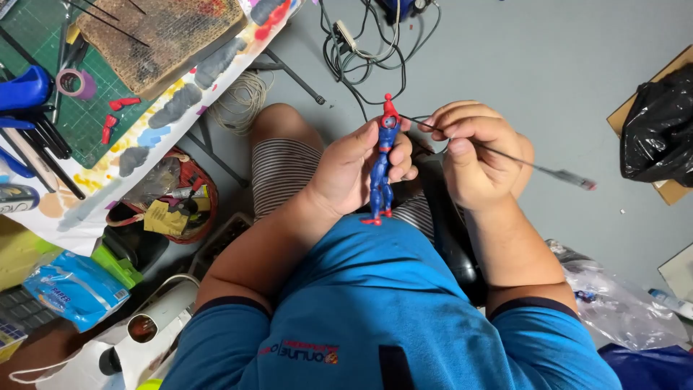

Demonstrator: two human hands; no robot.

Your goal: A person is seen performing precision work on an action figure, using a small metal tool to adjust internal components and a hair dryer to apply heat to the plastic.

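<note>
Between the left hand's [357, 173] fingers [401, 155] stands a small red and blue action figure [381, 165], head up and feet toward the lap, the fingers curled closed around its torso and legs. Just right of them, the right hand [473, 155] has its fingers pinched shut on a thin dark brush [505, 155]; its tip reaches toward the figure's head, and its handle runs out past the knuckles to a pale, red-tipped end.

My judgement: the figure is hard, glossy moulded plastic with narrow limbs, so a loose hold could let it twist or slide from the fingers, and a small tremor of the slim, stiff tool could land its tip off the intended spot.

Below the fingers lie a blue shirt and striped shorts, over a smooth grey floor. Beyond the fingers, tangled black cables [361, 50] sprawl. Far left, a paint-smeared paper sheet [180, 108] drapes the table [43, 36] edge, beside a green gridded cutting mat [94, 115]. Far right sits a crinkled black plastic bag [660, 126].
</note>
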